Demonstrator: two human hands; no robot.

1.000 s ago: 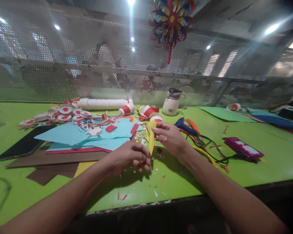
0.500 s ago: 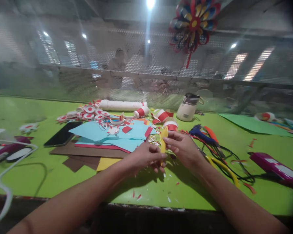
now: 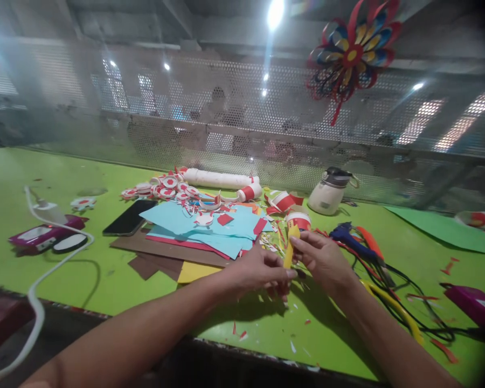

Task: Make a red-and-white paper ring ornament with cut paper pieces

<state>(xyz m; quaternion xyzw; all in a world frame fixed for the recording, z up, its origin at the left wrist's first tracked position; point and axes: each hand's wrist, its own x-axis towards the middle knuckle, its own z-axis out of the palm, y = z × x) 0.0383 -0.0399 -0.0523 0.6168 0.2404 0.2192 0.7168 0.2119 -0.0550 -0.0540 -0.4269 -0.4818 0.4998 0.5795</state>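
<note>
Yellow paper strip [image 3: 290, 247]: held upright just above the green counter [image 3: 84, 280], between both hands, near the middle of the view
Left hand [image 3: 262, 272]: at 7 o'clock of the strip, thumb and fingers clenched on its lower end
Right hand [image 3: 323, 258]: at 3 o'clock of the strip, fingertips grasping its upper part
Paper stack [image 3: 202, 229]: blue, red, brown and yellow sheets at 10 o'clock of the hands, flat on the counter
Phone [image 3: 129, 217]: dark, lying at the stack's 9 o'clock edge
Glue gun [image 3: 347, 236]: blue, at 2 o'clock of the right hand, cables trailing toward 4 o'clock
White jug [image 3: 331, 191]: at 1 o'clock, near the mesh wall
Doing it well: I judge the strip wants a light, even pinch at both ends, so it curls smoothly rather than creasing; keep it clear of the scraps below
</note>
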